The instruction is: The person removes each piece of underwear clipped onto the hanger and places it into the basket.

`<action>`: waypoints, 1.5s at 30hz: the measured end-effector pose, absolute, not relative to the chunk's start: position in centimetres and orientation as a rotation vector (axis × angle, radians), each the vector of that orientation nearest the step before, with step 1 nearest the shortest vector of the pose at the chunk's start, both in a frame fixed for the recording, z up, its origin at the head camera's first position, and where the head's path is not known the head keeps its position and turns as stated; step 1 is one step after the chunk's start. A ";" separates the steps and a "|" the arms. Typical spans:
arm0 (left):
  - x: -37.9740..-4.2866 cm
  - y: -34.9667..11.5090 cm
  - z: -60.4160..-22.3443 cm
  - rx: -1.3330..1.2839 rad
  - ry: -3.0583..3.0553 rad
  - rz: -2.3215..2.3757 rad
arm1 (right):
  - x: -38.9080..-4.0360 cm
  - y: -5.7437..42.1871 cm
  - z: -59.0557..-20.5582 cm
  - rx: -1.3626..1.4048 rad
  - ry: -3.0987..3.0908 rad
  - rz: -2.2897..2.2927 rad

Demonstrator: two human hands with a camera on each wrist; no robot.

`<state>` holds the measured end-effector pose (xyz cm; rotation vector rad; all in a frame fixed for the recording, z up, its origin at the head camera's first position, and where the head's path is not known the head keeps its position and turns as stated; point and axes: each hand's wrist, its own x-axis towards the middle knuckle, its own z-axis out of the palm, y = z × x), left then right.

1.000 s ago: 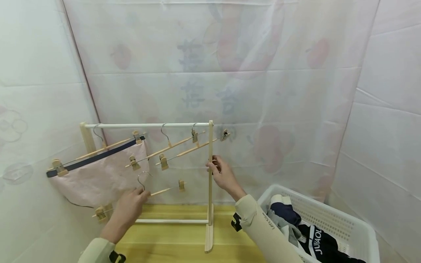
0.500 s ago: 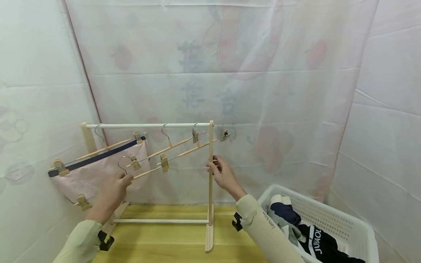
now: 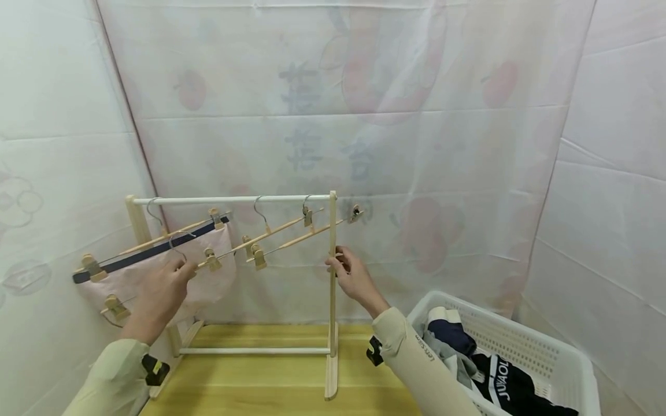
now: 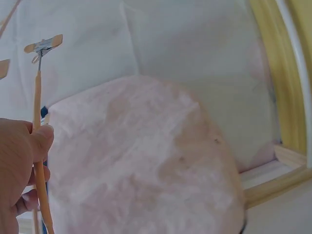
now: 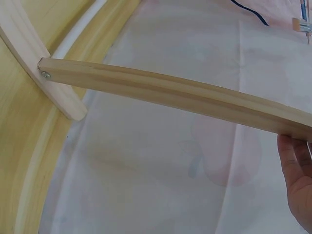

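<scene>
My left hand point(image 3: 158, 294) grips the bar of a wooden clip hanger point(image 4: 37, 97), its metal hook pointing up, below the rack's top rail. Behind it, pink briefs point(image 4: 126, 161) with a dark waistband hang from another clip hanger point(image 3: 165, 234) at the rail's left. Two bare clip hangers hang further right, a nearer one point(image 3: 255, 238) and one point(image 3: 299, 238) by the end post. Thumb and fingers of my right hand point(image 3: 356, 280) hold the right post point(image 5: 170, 92) of the clothes rack point(image 3: 234, 200); part of that hand lies outside the right wrist view.
A white perforated basket point(image 3: 567, 353) stands at the right, holding navy, grey and black garments point(image 3: 512, 384). The rack stands on a yellow wood-grain surface point(image 3: 260, 375). Pale printed sheets point(image 3: 416, 156) enclose the back and sides. A white lower bar point(image 3: 255, 351) joins the rack's feet.
My left hand has risen and moved left with the hanger, bringing its hook nearer the top rail in front of the briefs. My right hand has stayed on the post.
</scene>
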<state>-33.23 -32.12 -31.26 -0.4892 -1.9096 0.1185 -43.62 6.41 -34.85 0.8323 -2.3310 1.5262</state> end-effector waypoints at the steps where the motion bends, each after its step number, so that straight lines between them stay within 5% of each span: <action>1: -33.2 -32.1 -30.9 -0.490 -1.904 0.130 | -43.6 6.4 -34.9 0.832 -2.329 1.528; 24: -33.8 -29.7 -24.5 -0.434 -1.985 0.206 | -44.0 6.1 -34.9 0.878 -2.287 1.557; 45: -35.0 -28.4 -24.0 -0.450 -2.074 0.247 | -43.6 5.8 -35.1 0.899 -2.271 1.567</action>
